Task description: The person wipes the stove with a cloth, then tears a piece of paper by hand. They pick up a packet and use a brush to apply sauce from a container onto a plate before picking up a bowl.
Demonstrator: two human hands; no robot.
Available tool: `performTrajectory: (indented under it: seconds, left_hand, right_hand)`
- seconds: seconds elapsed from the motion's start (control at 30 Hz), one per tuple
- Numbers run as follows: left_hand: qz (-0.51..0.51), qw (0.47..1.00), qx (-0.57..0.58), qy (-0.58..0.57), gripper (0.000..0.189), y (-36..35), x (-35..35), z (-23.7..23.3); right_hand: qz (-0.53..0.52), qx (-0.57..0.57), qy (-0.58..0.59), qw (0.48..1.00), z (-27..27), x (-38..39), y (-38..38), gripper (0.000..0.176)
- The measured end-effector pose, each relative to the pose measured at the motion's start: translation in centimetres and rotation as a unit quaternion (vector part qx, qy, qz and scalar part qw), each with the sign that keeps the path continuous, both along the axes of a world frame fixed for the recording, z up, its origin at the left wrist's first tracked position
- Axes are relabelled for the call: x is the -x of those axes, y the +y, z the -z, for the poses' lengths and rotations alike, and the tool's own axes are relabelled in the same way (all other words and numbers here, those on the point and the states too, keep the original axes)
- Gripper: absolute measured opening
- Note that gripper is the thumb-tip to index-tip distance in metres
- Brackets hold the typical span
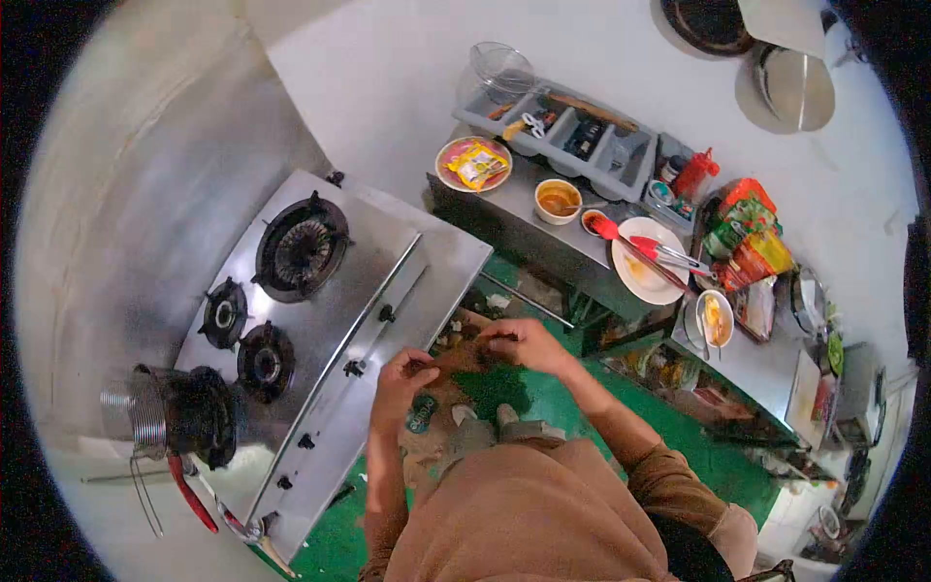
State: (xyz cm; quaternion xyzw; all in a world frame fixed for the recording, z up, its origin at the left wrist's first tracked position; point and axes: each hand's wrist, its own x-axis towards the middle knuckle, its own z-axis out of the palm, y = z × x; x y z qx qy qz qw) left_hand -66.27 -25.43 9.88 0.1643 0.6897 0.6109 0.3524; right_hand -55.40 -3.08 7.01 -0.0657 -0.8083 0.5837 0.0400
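Ok, L hand (pixel 400 379) curled, nr smooth metal stove (pixel 326 322)

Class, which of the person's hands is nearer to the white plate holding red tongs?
Right: the right hand is below and left of the white plate in the picture; the left hand is farther off, beside the stove.

gray divided bin (pixel 582 169) | red squeeze bottle (pixel 694 175) | 1 white plate (pixel 642 282)
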Motion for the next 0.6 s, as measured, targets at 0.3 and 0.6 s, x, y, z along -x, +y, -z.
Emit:
performTrajectory:
  seconds: [0.3, 0.6]
  left_hand:
    - [0.078, 0.981, -0.074, 0.161, 0.015, 5.6, 6.1, -7.6]
    - [0.153, 0.942, -0.028, 0.297, 0.018, 9.8, 8.5, -9.6]
  right_hand:
    - [0.111, 0.144, 0.003, 0.983, -5.3, 3.1, 1.6, 0.021]
    - [0.231, -0.217, 0.122, 0.941, -6.1, 6.2, -0.8, 0.041]
